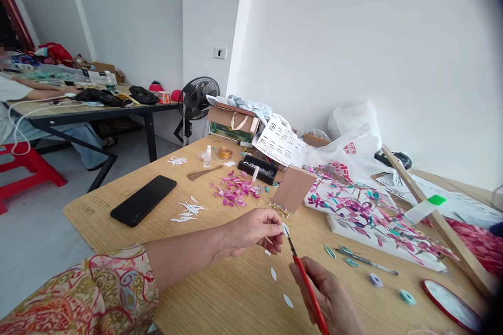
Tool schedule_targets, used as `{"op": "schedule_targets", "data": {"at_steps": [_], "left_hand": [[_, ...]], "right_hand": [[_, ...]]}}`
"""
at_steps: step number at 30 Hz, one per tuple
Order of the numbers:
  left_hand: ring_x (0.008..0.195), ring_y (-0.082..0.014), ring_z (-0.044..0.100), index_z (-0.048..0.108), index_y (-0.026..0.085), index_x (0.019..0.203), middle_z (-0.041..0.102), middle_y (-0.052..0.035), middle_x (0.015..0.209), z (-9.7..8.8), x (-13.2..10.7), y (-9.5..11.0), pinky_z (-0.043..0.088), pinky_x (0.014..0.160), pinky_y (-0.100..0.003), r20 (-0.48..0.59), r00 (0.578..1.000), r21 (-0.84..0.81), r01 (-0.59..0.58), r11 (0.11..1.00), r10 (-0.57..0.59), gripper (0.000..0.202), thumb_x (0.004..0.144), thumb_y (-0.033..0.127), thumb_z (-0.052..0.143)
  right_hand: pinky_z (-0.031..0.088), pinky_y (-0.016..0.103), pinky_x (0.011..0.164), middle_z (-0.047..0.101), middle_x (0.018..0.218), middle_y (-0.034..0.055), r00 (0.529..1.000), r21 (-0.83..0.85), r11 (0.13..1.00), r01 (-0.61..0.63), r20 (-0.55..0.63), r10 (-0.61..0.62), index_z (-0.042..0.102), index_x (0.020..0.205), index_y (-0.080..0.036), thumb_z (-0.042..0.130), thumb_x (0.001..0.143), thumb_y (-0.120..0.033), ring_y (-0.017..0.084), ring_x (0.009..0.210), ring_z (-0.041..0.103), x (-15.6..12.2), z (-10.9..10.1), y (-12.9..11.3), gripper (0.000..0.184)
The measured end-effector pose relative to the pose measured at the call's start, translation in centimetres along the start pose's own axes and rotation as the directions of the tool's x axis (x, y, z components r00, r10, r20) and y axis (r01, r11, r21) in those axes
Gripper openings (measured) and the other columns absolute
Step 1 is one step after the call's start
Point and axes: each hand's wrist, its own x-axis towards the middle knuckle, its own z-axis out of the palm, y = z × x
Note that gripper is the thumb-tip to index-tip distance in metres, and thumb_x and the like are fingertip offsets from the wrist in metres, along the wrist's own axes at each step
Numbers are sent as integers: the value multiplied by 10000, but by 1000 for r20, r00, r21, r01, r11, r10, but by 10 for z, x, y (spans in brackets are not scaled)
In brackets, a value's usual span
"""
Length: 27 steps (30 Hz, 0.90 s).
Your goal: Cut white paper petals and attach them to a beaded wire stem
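Observation:
My left hand (pixel 255 230) pinches a small white paper petal (pixel 285 230) between thumb and fingers, just above the wooden table (pixel 220 293). My right hand (pixel 334 298) grips red-handled scissors (pixel 310 288), whose dark blades point up at the petal. Two more white petals (pixel 274 274) lie on the table below the hands. A pile of pink paper petals (pixel 234 192) sits further back.
A black phone (pixel 143 199) lies at the left, white cut scraps (pixel 188 211) beside it. A floral quilled canvas (pixel 369 214), wooden stick (pixel 436 220), paper coils (pixel 407 297) and tweezers (pixel 367 260) are at the right. Boxes, bags and a fan (pixel 197 99) stand behind. Another person sits at the far-left table.

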Motion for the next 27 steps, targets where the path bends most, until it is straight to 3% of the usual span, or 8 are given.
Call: {"op": "schedule_targets", "data": {"at_steps": [12, 27], "left_hand": [[517, -73, 490, 448, 139, 705, 492, 22, 609, 0, 1, -2, 383, 579, -263, 0, 1000, -10, 8, 1000, -8, 297, 640, 388, 597], [510, -69, 482, 448, 143, 705, 483, 31, 592, -1, 1, -2, 373, 565, -249, -6, 1000, -2, 5, 1000, -5, 317, 634, 409, 605]], "right_hand": [[261, 201, 359, 334, 347, -85, 999, 1, 1000, -1, 52, 1, 378, 575, -209, 317, 764, -576, 69, 306, 325, 0, -2, 0, 417], [251, 173, 320, 331, 323, -92, 997, 150, 988, -45, 62, 36, 382, 564, -204, 353, 736, -570, 59, 284, 296, -3, 1, -10, 405]]}}
